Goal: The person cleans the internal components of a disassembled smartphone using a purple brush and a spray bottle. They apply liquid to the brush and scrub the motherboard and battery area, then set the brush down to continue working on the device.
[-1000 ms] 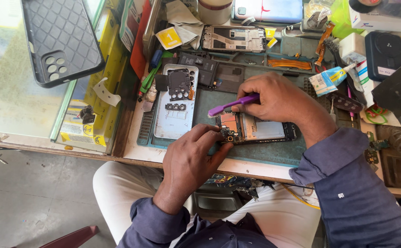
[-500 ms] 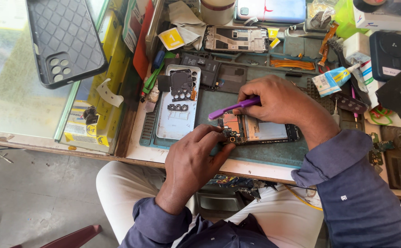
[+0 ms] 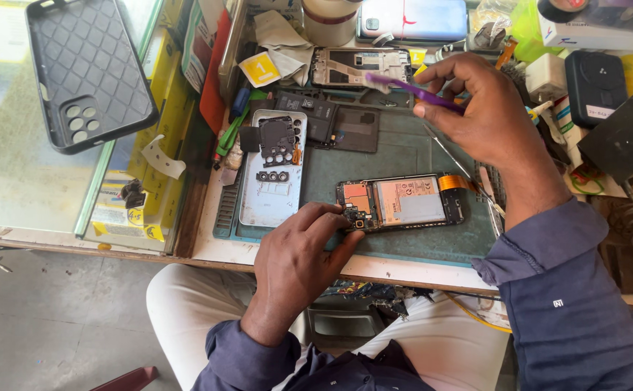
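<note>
An opened phone (image 3: 403, 203) with its board and battery exposed lies on a green work mat (image 3: 396, 152). My left hand (image 3: 298, 253) rests at the phone's left end, fingertips pinching its camera corner. My right hand (image 3: 479, 116) is raised above the mat's far right part, holding a thin purple pry tool (image 3: 411, 88) that points left, well clear of the phone. A light blue phone back cover (image 3: 273, 170) with a black plastic frame on it lies left of the phone.
A black phone case (image 3: 85, 69) lies on the glass counter at left. Another phone frame (image 3: 360, 66), a roll of tape (image 3: 329, 18), small boxes and chargers (image 3: 595, 83) crowd the back and right. Metal tweezers (image 3: 454, 159) lie on the mat under my right hand.
My right hand lifted the purple tool off the phone and moved it up and away toward the back. My left hand stayed on the phone's left end.
</note>
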